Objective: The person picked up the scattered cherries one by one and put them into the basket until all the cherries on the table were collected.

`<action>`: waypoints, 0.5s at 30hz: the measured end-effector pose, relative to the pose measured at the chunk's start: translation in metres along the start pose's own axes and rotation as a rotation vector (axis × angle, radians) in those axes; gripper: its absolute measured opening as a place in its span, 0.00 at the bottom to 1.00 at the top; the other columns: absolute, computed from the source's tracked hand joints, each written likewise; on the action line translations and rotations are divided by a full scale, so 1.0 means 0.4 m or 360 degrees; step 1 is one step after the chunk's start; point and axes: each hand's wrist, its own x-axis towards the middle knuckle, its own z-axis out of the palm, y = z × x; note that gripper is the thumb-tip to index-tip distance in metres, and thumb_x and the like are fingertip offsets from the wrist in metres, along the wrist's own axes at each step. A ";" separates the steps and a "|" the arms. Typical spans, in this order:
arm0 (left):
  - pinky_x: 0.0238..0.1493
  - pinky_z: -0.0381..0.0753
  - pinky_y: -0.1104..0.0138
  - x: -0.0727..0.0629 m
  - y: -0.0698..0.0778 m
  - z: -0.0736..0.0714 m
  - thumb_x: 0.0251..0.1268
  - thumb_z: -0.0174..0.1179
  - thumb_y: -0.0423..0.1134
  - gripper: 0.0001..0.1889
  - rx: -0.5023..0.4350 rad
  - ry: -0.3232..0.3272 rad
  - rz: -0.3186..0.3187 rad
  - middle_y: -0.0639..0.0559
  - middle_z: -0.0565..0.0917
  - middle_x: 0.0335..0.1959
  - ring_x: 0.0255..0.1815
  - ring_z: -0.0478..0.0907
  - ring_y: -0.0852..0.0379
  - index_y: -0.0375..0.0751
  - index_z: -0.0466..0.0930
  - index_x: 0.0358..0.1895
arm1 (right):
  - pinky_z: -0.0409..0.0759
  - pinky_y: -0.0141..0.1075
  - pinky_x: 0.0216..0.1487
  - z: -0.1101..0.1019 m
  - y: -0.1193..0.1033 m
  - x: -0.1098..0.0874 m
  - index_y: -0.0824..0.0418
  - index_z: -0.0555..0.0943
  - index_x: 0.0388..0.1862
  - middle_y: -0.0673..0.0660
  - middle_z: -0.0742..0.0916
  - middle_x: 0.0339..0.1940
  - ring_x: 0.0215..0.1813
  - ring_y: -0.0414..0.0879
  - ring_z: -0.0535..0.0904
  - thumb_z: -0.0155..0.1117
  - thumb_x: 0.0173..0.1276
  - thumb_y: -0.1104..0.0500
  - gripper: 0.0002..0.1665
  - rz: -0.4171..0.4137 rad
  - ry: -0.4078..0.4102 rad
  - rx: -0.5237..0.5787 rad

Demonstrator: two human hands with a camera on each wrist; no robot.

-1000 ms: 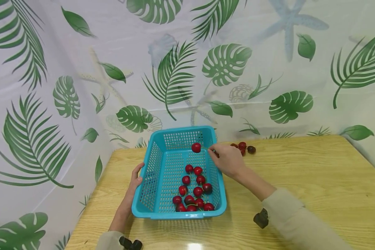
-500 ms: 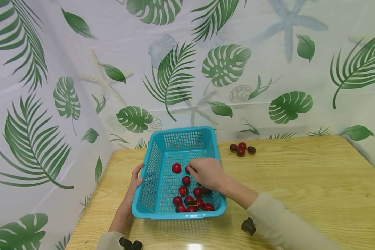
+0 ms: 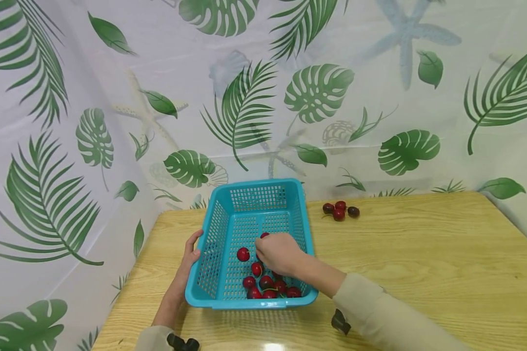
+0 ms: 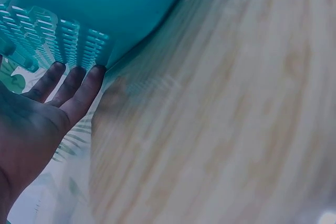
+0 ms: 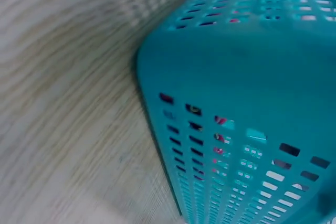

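A turquoise plastic basket (image 3: 193,287) with slotted walls stands on the table, several red cherries (image 3: 266,282) lying mostly in its near part. My right hand (image 3: 280,253) is inside it, fingers curled and low over the cherries, hiding some of them. Just left of those fingertips is a single cherry (image 3: 243,254); its stem, hard to see, seems pinched by the hand. My left hand (image 3: 191,253) rests against the outside of the basket's left wall. In the left wrist view, straight fingers (image 4: 84,95) touch that wall near its bottom edge.
Behind and right of the basket lies a small group of dark red cherries (image 3: 339,213) on the wooden table (image 3: 421,263). A leaf-printed white sheet (image 3: 369,87) hangs along the table's back and left. Through the slots of the basket wall (image 5: 236,66), the right wrist view shows bits of red.
My right hand has come from above the basket's right rim down into it and toward me, bringing the cherry by its stem. My left hand has stayed at the basket's left wall.
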 end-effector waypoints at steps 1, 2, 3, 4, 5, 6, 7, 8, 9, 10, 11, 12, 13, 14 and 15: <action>0.58 0.70 0.67 0.000 0.000 -0.001 0.70 0.37 0.42 0.25 0.0007 0.0001 0.0001 0.28 0.42 0.76 0.70 0.54 0.28 0.76 0.57 0.66 | 0.73 0.38 0.20 0.002 -0.001 0.000 0.54 0.72 0.19 0.48 0.74 0.14 0.18 0.43 0.72 0.60 0.68 0.61 0.17 -0.0003 -0.0025 -0.0032; 0.58 0.70 0.68 0.000 -0.002 -0.003 0.70 0.37 0.41 0.25 0.0009 0.0001 0.0004 0.27 0.43 0.75 0.70 0.57 0.30 0.76 0.57 0.66 | 0.74 0.39 0.20 0.004 -0.002 0.001 0.53 0.72 0.19 0.48 0.75 0.14 0.19 0.44 0.73 0.61 0.67 0.61 0.16 -0.0004 -0.0062 -0.0057; 0.58 0.70 0.68 0.000 -0.004 -0.005 0.70 0.37 0.41 0.25 0.0006 -0.0002 0.0016 0.26 0.42 0.75 0.69 0.60 0.36 0.77 0.57 0.66 | 0.75 0.39 0.20 0.006 -0.004 0.002 0.53 0.73 0.19 0.49 0.76 0.15 0.19 0.44 0.74 0.61 0.66 0.62 0.15 -0.0009 -0.0100 -0.0088; 0.57 0.71 0.69 0.000 -0.006 -0.008 0.70 0.37 0.41 0.26 0.0005 -0.0008 0.0045 0.24 0.42 0.74 0.68 0.63 0.43 0.77 0.58 0.65 | 0.75 0.40 0.20 0.007 -0.005 0.002 0.53 0.73 0.18 0.48 0.77 0.15 0.20 0.44 0.75 0.62 0.64 0.62 0.15 -0.0015 -0.0139 -0.0119; 0.57 0.71 0.70 0.001 -0.009 -0.011 0.70 0.37 0.40 0.26 0.0002 -0.0015 0.0070 0.22 0.42 0.73 0.67 0.66 0.50 0.78 0.58 0.65 | 0.75 0.40 0.20 0.008 -0.007 0.003 0.52 0.73 0.19 0.48 0.78 0.16 0.20 0.44 0.75 0.63 0.62 0.62 0.14 -0.0017 -0.0180 -0.0150; 0.56 0.71 0.71 0.001 -0.011 -0.013 0.70 0.37 0.40 0.26 -0.0004 -0.0022 0.0090 0.21 0.42 0.73 0.65 0.67 0.57 0.78 0.59 0.65 | 0.76 0.40 0.20 0.010 -0.008 0.004 0.52 0.73 0.18 0.48 0.78 0.16 0.20 0.44 0.75 0.64 0.61 0.63 0.14 -0.0015 -0.0211 -0.0164; 0.56 0.71 0.71 0.001 -0.012 -0.015 0.70 0.37 0.39 0.27 -0.0014 -0.0031 0.0116 0.19 0.41 0.72 0.62 0.68 0.62 0.79 0.59 0.65 | 0.75 0.40 0.20 0.011 -0.010 0.004 0.52 0.74 0.18 0.48 0.78 0.15 0.20 0.44 0.75 0.65 0.59 0.64 0.14 -0.0015 -0.0235 -0.0171; 0.56 0.71 0.72 0.001 -0.013 -0.015 0.70 0.37 0.38 0.27 -0.0019 -0.0037 0.0135 0.18 0.41 0.71 0.60 0.68 0.67 0.79 0.60 0.65 | 0.75 0.39 0.20 0.013 -0.010 0.005 0.51 0.74 0.18 0.47 0.78 0.15 0.20 0.43 0.74 0.65 0.58 0.64 0.14 -0.0012 -0.0259 -0.0177; 0.56 0.71 0.72 0.001 -0.014 -0.015 0.70 0.37 0.38 0.28 -0.0024 -0.0042 0.0152 0.18 0.40 0.71 0.60 0.68 0.69 0.79 0.60 0.65 | 0.75 0.39 0.19 0.015 -0.010 0.006 0.51 0.74 0.18 0.47 0.78 0.14 0.20 0.42 0.73 0.66 0.58 0.64 0.14 -0.0007 -0.0275 -0.0181; 0.56 0.71 0.72 0.001 -0.014 -0.015 0.69 0.37 0.38 0.28 -0.0026 -0.0042 0.0163 0.19 0.41 0.71 0.59 0.68 0.70 0.79 0.60 0.65 | 0.75 0.39 0.19 0.018 -0.010 0.006 0.51 0.74 0.18 0.47 0.77 0.14 0.19 0.42 0.73 0.66 0.59 0.64 0.14 0.0002 -0.0288 -0.0178; 0.56 0.71 0.72 0.001 -0.015 -0.015 0.69 0.37 0.38 0.28 -0.0032 -0.0039 0.0166 0.20 0.42 0.71 0.59 0.69 0.69 0.79 0.60 0.65 | 0.75 0.39 0.20 0.020 -0.010 0.007 0.52 0.74 0.18 0.47 0.77 0.14 0.19 0.42 0.72 0.66 0.59 0.63 0.14 0.0013 -0.0297 -0.0172; 0.56 0.71 0.72 0.000 -0.016 -0.015 0.69 0.37 0.38 0.28 -0.0034 -0.0032 0.0177 0.23 0.45 0.71 0.59 0.69 0.69 0.78 0.61 0.65 | 0.75 0.39 0.20 0.022 -0.009 0.008 0.52 0.75 0.17 0.48 0.77 0.14 0.19 0.42 0.72 0.65 0.60 0.63 0.14 0.0024 -0.0306 -0.0160; 0.56 0.71 0.72 0.001 -0.018 -0.015 0.70 0.38 0.38 0.27 -0.0038 -0.0027 0.0192 0.28 0.49 0.71 0.59 0.69 0.69 0.77 0.61 0.65 | 0.75 0.39 0.20 0.023 -0.008 0.008 0.52 0.75 0.18 0.48 0.77 0.14 0.19 0.43 0.72 0.65 0.60 0.63 0.14 0.0030 -0.0312 -0.0152; 0.56 0.71 0.72 0.000 -0.019 -0.015 0.69 0.38 0.38 0.27 -0.0037 -0.0021 0.0202 0.34 0.52 0.71 0.59 0.69 0.69 0.77 0.61 0.65 | 0.75 0.39 0.20 0.024 -0.008 0.009 0.52 0.75 0.18 0.48 0.77 0.14 0.19 0.43 0.72 0.65 0.61 0.62 0.14 0.0041 -0.0322 -0.0140; 0.56 0.71 0.72 0.000 -0.022 -0.015 0.69 0.38 0.38 0.28 -0.0046 -0.0017 0.0205 0.40 0.55 0.70 0.59 0.70 0.68 0.76 0.62 0.66 | 0.75 0.39 0.21 0.025 -0.007 0.009 0.52 0.76 0.18 0.48 0.77 0.15 0.20 0.43 0.72 0.64 0.61 0.62 0.13 0.0052 -0.0332 -0.0129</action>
